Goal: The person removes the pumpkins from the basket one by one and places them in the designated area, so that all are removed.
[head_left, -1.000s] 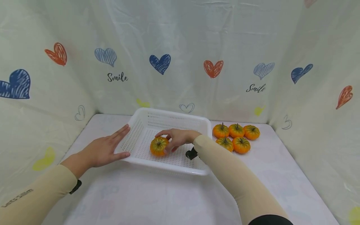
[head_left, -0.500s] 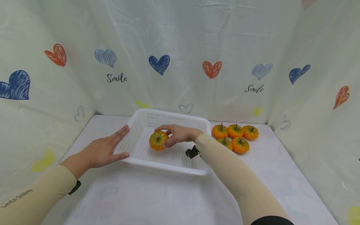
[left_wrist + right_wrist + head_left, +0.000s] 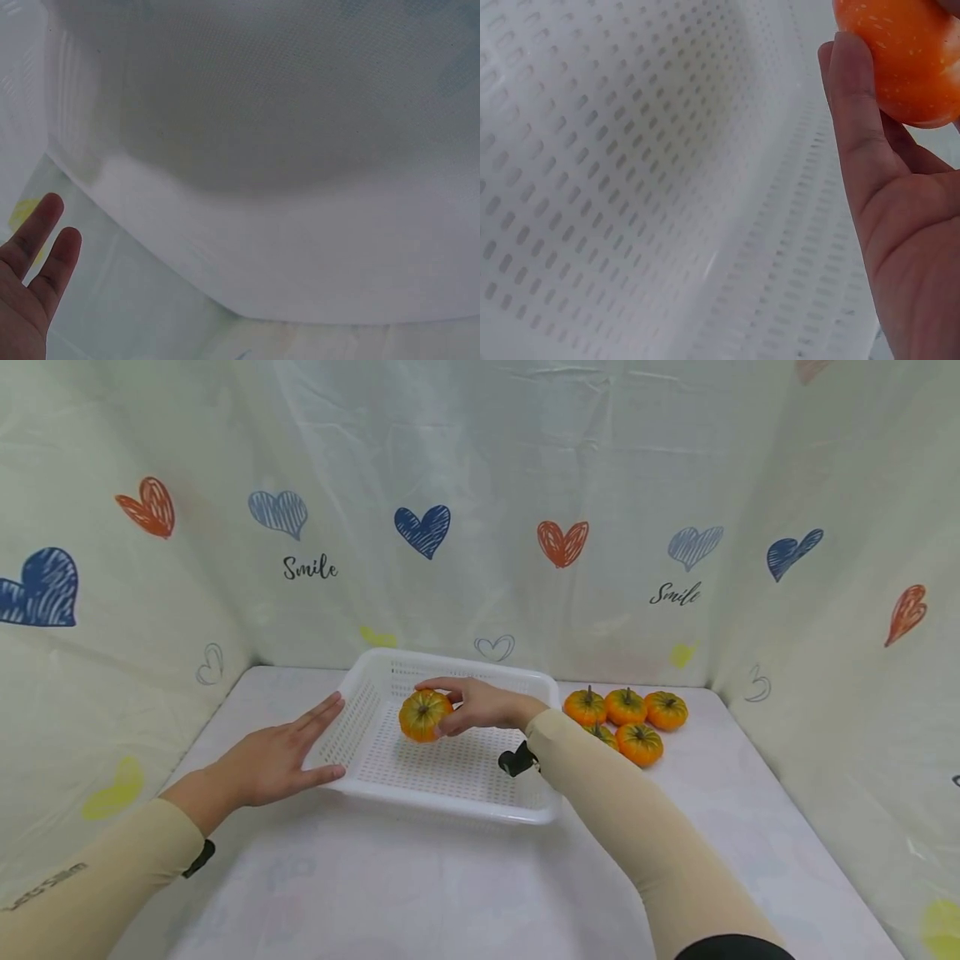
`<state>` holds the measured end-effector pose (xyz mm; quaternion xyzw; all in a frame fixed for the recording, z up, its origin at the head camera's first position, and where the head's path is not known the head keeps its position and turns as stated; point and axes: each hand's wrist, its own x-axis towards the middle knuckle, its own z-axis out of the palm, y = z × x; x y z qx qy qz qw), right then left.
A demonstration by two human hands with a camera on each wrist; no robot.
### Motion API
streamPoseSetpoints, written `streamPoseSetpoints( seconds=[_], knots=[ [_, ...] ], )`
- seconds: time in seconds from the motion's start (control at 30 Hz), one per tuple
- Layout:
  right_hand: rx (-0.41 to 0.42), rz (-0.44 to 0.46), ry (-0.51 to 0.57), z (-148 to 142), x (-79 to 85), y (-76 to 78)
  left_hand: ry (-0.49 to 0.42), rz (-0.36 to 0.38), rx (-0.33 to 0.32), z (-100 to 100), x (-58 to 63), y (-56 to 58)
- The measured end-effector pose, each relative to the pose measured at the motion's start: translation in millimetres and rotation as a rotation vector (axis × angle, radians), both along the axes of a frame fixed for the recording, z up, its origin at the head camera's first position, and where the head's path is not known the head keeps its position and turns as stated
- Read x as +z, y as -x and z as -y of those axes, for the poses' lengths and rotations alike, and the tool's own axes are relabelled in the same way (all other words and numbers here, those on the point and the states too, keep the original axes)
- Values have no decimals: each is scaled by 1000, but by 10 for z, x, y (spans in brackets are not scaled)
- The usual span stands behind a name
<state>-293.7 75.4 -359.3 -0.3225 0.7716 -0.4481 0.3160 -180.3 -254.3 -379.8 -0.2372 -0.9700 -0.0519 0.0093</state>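
My right hand [image 3: 487,703] grips a small orange pumpkin [image 3: 425,716] by its side, above the floor of a white perforated basket [image 3: 442,812]. In the right wrist view the pumpkin [image 3: 907,60] sits between thumb and fingers, raised off the basket's slotted bottom [image 3: 622,150]. At the basket's left end my left hand [image 3: 281,756] lies with straight, spread fingers against the rim. Two of its fingers [image 3: 56,266] show at the edge of the left wrist view.
Several more pumpkins [image 3: 626,706] stand grouped on the white-covered table [image 3: 420,893], just right of the basket; the right forearm partly hides one. A pale curtain [image 3: 487,460] printed with hearts encloses the table's back and sides.
The right hand has lifted the pumpkin up off the basket's floor and slightly toward the back. The left hand and the basket have stayed in place.
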Motion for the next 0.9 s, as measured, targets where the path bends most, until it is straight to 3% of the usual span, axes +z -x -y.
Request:
streamPoseSetpoints(
  seconds=[0.37,0.63,0.9],
  knots=[
    [-56,-70,-45,-250,250,-8,-11,-8,-10,10,-3,-9],
    [-112,-103,-33,-574,459,15,-14,-22,-19,6,-2,-4],
    [-173,-123,-57,-935,636,-68,-25,-34,-34,19,-13,-1]
  ],
)
